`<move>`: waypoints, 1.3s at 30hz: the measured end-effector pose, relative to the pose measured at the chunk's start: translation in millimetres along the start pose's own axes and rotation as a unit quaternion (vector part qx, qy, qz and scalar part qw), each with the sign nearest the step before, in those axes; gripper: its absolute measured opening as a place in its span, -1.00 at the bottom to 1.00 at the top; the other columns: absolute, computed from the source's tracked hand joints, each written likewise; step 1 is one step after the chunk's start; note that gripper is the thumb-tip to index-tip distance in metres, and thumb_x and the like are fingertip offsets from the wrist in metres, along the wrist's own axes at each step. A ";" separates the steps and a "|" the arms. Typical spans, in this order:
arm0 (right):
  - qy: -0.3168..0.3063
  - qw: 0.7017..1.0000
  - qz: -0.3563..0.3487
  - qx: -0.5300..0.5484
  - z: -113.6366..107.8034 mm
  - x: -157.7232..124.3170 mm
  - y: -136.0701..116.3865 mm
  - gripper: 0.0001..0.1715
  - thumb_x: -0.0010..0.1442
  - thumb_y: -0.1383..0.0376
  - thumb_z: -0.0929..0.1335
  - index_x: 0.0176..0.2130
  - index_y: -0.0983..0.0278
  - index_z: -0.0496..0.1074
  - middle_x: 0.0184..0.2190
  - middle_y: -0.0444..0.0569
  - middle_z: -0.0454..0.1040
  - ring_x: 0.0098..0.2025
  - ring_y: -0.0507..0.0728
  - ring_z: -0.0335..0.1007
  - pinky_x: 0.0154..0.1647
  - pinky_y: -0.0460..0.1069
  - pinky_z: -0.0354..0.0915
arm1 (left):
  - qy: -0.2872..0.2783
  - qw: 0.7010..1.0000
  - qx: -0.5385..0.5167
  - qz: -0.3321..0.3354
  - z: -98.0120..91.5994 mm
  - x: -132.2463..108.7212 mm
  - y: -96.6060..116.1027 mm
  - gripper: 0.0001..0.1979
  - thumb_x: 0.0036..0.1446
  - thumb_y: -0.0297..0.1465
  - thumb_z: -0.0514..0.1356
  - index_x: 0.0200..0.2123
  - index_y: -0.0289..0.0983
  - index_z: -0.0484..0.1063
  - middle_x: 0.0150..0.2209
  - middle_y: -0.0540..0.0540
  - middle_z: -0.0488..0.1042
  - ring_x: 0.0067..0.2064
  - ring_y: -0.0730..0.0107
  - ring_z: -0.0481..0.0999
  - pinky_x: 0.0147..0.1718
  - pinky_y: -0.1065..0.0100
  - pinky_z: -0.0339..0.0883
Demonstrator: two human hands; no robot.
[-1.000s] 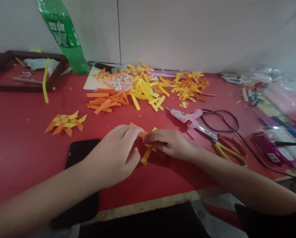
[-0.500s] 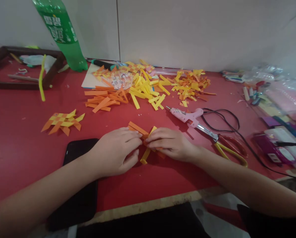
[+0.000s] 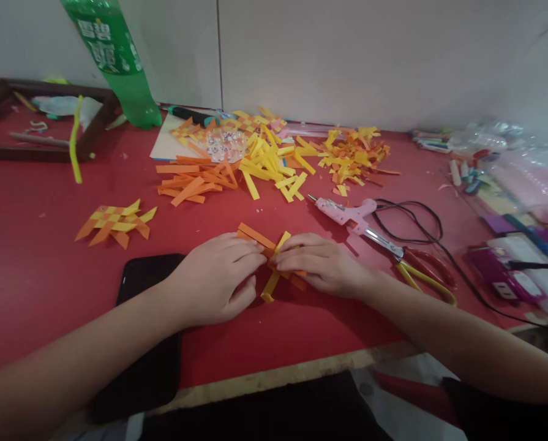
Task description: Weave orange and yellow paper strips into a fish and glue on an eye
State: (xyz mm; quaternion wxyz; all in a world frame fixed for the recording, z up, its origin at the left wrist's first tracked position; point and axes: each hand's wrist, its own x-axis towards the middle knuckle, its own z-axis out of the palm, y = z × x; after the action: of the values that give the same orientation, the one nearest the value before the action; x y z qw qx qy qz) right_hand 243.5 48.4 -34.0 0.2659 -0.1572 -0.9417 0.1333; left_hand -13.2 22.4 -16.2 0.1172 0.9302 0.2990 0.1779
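Note:
Between my hands are crossed orange and yellow paper strips [image 3: 270,285], partly hidden by my fingers. My left hand [image 3: 223,278] grips the orange strip end from the left, its fingers closed. From the right, my right hand [image 3: 324,266] pinches the strips where orange and yellow cross. To the left lies a woven paper fish [image 3: 112,223] in orange and yellow checks. A black phone [image 3: 149,349] rests beneath my left forearm. Beyond my hands are loose orange strips [image 3: 193,180] and yellow strips [image 3: 264,159].
A pink glue gun [image 3: 347,215] and pliers [image 3: 423,269] lie at right, near a black cord [image 3: 461,282] and a purple plug adapter [image 3: 506,278]. Paper scraps [image 3: 354,156] are piled behind. A green bottle [image 3: 127,79] stands at back left beside a dark frame [image 3: 30,153].
Both hands stay almost in place on the strips. The fingers of my right hand have shifted slightly, and a little more of the orange strip shows beneath them.

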 end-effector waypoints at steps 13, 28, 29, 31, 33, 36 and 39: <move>0.002 1.000 -0.017 -0.006 1.1 -2.8 -0.6 -0.76 0.27 0.50 0.29 -0.10 0.29 0.46 -0.16 -0.01 0.63 0.01 0.11 0.44 0.07 0.04 0.38 | 0.015 1.000 0.010 0.016 0.6 0.4 0.2 -0.62 0.20 -0.45 0.03 -0.01 -0.41 0.52 -0.03 -0.31 0.58 -0.05 0.03 0.57 0.04 -0.04 0.40; 0.002 1.000 -0.022 -0.005 0.2 -6.5 -0.2 -0.75 0.27 0.50 0.30 -0.09 0.31 0.47 -0.14 0.01 0.63 -0.01 0.11 0.47 0.09 0.04 0.38 | -0.015 0.999 0.030 0.014 -0.1 0.2 0.4 -0.61 0.23 -0.40 0.03 0.03 -0.30 0.53 -0.02 -0.27 0.56 -0.04 0.05 0.54 0.12 -0.09 0.31; 0.000 1.000 -0.019 -0.003 0.4 -7.1 -0.3 -0.75 0.28 0.49 0.29 -0.08 0.30 0.47 -0.13 0.01 0.63 0.01 0.11 0.46 0.09 0.05 0.38 | -0.020 0.999 0.033 0.011 -0.2 -0.2 0.5 -0.61 0.23 -0.40 0.03 0.03 -0.29 0.54 -0.02 -0.27 0.56 -0.03 0.04 0.54 0.13 -0.12 0.29; 0.001 1.000 -0.012 0.001 0.8 -8.2 -0.9 -0.74 0.31 0.46 0.28 -0.06 0.29 0.47 -0.13 0.00 0.63 0.04 0.11 0.45 0.07 0.05 0.40 | -0.031 0.999 0.041 0.004 -0.5 -1.1 0.8 -0.62 0.23 -0.39 0.04 0.02 -0.26 0.55 0.00 -0.25 0.55 0.00 0.03 0.53 0.17 -0.16 0.23; 0.009 1.000 -0.002 0.002 0.6 -9.4 -1.8 -0.75 0.31 0.45 0.29 -0.05 0.29 0.47 -0.16 0.00 0.63 0.02 0.10 0.45 0.02 0.02 0.42 | -0.039 0.998 0.046 0.001 -0.9 -1.6 1.4 -0.63 0.24 -0.38 0.05 0.01 -0.24 0.56 0.01 -0.25 0.54 0.01 0.02 0.52 0.20 -0.19 0.19; 0.009 1.000 0.002 0.004 -0.8 -11.9 -2.9 -0.79 0.29 0.45 0.33 -0.08 0.31 0.48 -0.16 -0.01 0.64 -0.01 0.11 0.46 0.00 0.02 0.43 | -0.040 0.998 0.049 0.003 -1.3 -0.6 2.7 -0.63 0.24 -0.38 0.05 0.00 -0.26 0.56 0.00 -0.26 0.54 0.00 0.02 0.53 0.19 -0.19 0.19; -0.002 1.000 -0.004 0.006 -2.7 -15.3 -4.0 -0.80 0.30 0.43 0.32 -0.09 0.30 0.49 -0.12 0.01 0.63 0.02 0.11 0.46 0.08 0.06 0.41 | -0.036 0.998 0.046 0.003 -1.3 0.5 4.3 -0.64 0.22 -0.38 0.05 -0.02 -0.28 0.56 -0.02 -0.27 0.55 -0.02 0.03 0.54 0.19 -0.19 0.19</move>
State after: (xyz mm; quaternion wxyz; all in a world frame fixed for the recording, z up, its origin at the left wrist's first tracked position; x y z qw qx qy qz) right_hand 256.4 39.6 -37.4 0.2659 -0.1515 -0.9420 0.1378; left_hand -11.0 19.4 -13.4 0.0840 0.9413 0.2998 0.1305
